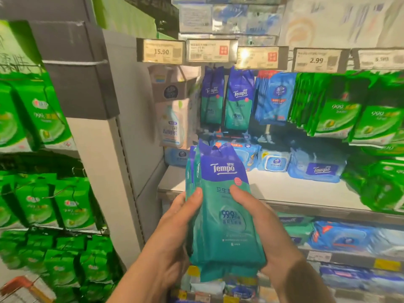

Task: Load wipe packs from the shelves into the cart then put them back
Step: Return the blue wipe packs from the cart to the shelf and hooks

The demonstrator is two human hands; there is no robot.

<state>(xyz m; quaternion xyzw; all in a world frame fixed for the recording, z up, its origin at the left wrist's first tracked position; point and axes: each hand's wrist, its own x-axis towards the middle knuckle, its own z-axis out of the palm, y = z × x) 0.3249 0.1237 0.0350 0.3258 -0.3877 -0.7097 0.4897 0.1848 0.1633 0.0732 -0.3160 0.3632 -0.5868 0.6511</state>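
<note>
Nearest the camera, the left hand [175, 224] and the right hand [262, 228] together hold a small stack of Tempo wipe packs [220, 215] upright in front of the shelf. Each hand is curled round one long side of the stack, with the thumb laid across the printed front face and the remaining fingers behind, out of view. At least two packs show at the left edge; the exact count cannot be told.

Handling assessment: the packs are soft film pouches and appear pliable, with a smooth wrapper that is probably slippery. The weight is judged moderate, since wet wipes carry moisture. A stacked set is likely to shear, one pack sliding off another, if gripped by the front pack only. Hold across the full thickness of the stack at mid-height or below, as both hands do here. The crimped top seal [215, 149] is thin and is suited to a single pack, not to a stack.

At lower left, an orange corner of what appears to be the cart [19, 285] is visible.

Beyond the hands, the shelf edge [306, 204] carries flat blue wipe packs [314, 169]. Above these, matching hanging Tempo packs [238, 99] occupy the display row beneath the price labels [209, 51], with green packs [341, 114] to the right.
</note>
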